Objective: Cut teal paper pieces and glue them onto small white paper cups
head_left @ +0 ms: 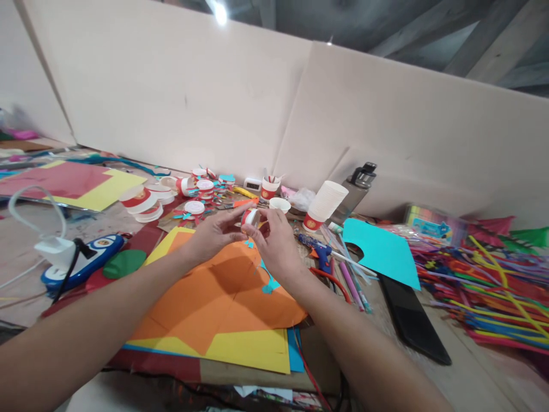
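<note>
Both hands hold a short red-and-white paper cup piece (250, 217) above the orange sheet (201, 292). My left hand (214, 233) grips it from the left with thumb and fingers. From the right, my right hand (277, 237) has its fingers wrapped around the same piece. Small cyan paper cutouts (270, 284) lie on the orange sheet beneath my right hand. Yellow sheets (257, 349) stick out under the orange one. Behind the hands, a white cup (280, 205) stands upright, and several cut cup pieces with cyan paper (194, 209) sit to the left.
A leaning cup stack (328, 203) and a grey bottle (355, 191) stand behind right. A blue glue gun (322, 254), cyan sheet (386, 252), black phone-like slab (414, 320) and colourful pipe cleaners (493, 292) lie right. A blue power strip (86, 260) is left.
</note>
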Tool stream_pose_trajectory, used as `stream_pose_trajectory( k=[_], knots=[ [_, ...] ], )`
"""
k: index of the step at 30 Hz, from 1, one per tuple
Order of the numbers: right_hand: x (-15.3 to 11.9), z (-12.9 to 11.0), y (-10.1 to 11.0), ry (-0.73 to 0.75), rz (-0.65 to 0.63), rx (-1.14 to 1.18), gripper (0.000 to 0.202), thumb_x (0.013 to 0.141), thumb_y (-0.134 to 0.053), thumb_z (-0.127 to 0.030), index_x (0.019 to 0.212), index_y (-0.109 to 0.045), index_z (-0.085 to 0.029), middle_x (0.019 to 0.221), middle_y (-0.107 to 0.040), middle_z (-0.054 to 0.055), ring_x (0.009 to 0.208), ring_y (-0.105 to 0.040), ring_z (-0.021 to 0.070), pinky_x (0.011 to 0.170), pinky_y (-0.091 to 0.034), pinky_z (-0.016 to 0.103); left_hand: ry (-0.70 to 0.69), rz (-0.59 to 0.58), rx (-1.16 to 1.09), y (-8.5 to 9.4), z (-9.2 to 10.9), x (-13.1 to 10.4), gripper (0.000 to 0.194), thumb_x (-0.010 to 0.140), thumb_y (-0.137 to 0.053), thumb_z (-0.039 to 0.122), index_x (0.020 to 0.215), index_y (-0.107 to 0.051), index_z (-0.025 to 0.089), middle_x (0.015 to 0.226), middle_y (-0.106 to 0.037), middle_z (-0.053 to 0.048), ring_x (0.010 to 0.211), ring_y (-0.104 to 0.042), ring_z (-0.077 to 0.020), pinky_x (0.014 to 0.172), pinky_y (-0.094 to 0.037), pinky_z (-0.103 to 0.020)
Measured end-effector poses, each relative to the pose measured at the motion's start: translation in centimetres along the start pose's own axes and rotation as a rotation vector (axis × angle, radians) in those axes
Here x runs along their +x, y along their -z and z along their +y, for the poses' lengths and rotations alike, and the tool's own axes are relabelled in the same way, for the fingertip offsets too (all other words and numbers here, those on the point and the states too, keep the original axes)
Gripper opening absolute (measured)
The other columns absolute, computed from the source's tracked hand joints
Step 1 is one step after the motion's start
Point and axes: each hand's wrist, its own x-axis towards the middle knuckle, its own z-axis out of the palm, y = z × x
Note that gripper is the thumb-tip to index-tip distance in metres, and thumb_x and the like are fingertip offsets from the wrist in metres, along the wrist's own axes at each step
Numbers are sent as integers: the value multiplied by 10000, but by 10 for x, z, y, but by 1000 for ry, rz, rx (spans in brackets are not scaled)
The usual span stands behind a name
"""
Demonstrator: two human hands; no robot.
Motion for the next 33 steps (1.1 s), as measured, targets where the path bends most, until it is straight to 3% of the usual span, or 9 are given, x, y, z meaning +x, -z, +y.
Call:
stream_pose_trajectory(
  k=[4, 7, 11, 15, 19, 23, 28, 33],
  knots=[
    [0, 5, -2, -71, -3, -40, 332, 866, -606, -479, 1004, -566, -180, 1028, -583, 100, 892, -548, 211, 770, -472, 360, 44, -27, -83, -11, 0, -2, 701, 711, -775, 228, 1373, -543, 230, 1420, -536, -102, 1246, -545, -301, 1002, -483, -379],
    [2, 10, -3, -104, -36, -19, 317, 879, -567, -493, 929, -537, -181, 971, -588, 84, 892, -541, 208, 771, -455, 350, 84, -21, -227, -16, -2, -1, 623, 756, -736, 221, 1353, -558, 227, 1382, -570, -92, 1254, -537, -275, 1014, -483, -377],
    [9, 17, 0, -152, -52, 112, 292, 940, -441, -453, 855, -535, -191, 867, -604, 52, 850, -557, 182, 753, -444, 317, 172, 33, -466, -13, -5, 2, 461, 815, -657, 206, 1273, -612, 207, 1334, -601, -92, 1186, -585, -257, 964, -530, -396],
    [14, 26, -2, -274, -107, 293, 276, 924, -442, -425, 837, -559, -191, 742, -599, 17, 708, -570, 150, 646, -443, 277, 222, 98, -543, -8, -5, 5, 354, 801, -623, 135, 1151, -672, 149, 1230, -660, -113, 1103, -633, -239, 944, -545, -391],
    [14, 32, -7, -284, -146, 374, 221, 868, -522, -384, 849, -618, -186, 675, -594, -5, 652, -564, 137, 618, -443, 263, 255, 50, -544, -6, -4, 5, 345, 782, -627, 115, 1122, -681, 139, 1169, -686, -123, 1058, -651, -239, 919, -557, -396],
    [12, 31, -7, -273, -100, 348, 173, 829, -573, -331, 859, -657, -183, 708, -627, 0, 673, -572, 135, 644, -455, 266, 255, 20, -487, -4, -7, 3, 370, 778, -678, 177, 1147, -669, 161, 1155, -690, -114, 1013, -665, -236, 878, -573, -400],
    [10, 23, -4, -156, -21, 220, 180, 844, -587, -325, 895, -682, -181, 863, -665, 37, 788, -584, 150, 728, -464, 290, 134, 102, -307, -2, -12, 4, 355, 811, -687, 363, 1112, -695, 174, 1117, -704, -81, 966, -667, -213, 854, -573, -370],
    [7, 22, -6, -121, -53, 259, 226, 886, -560, -341, 991, -676, -179, 979, -686, 54, 851, -608, 155, 763, -477, 295, 113, 158, -189, -1, -8, 5, 388, 791, -698, 404, 1105, -719, 178, 1068, -724, -69, 911, -672, -198, 842, -557, -319]
  ],
)
